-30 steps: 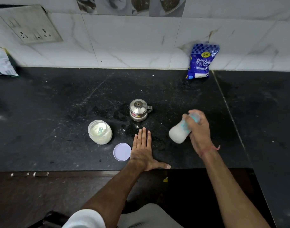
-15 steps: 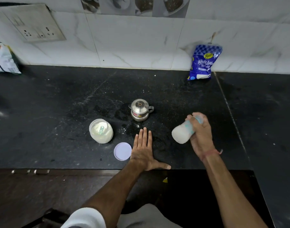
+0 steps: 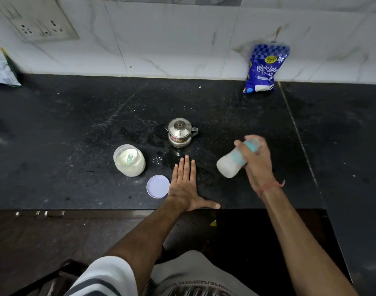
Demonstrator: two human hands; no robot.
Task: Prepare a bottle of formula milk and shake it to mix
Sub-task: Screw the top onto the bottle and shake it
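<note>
My right hand (image 3: 258, 167) grips a baby bottle (image 3: 232, 164) full of white milk, tilted with its base toward the lower left and its teal cap under my fingers; it is blurred by motion above the black counter (image 3: 76, 129). Flat on the counter near the front edge rests my left hand (image 3: 186, 186), fingers spread, holding nothing. To its left stands an open clear jar of white formula powder (image 3: 129, 160) with a teal scoop inside. The jar's pale lilac lid (image 3: 157, 186) lies beside my left hand.
A small lidded steel pot (image 3: 180, 132) stands behind my left hand on a wet patch. A blue sugar bag (image 3: 265, 69) leans on the tiled wall at the back right, another packet (image 3: 1, 67) at far left. A wall socket (image 3: 39, 24) is upper left.
The bottle in my right hand has shifted slightly up and down with changing tilt. My left hand stays flat on the counter.
</note>
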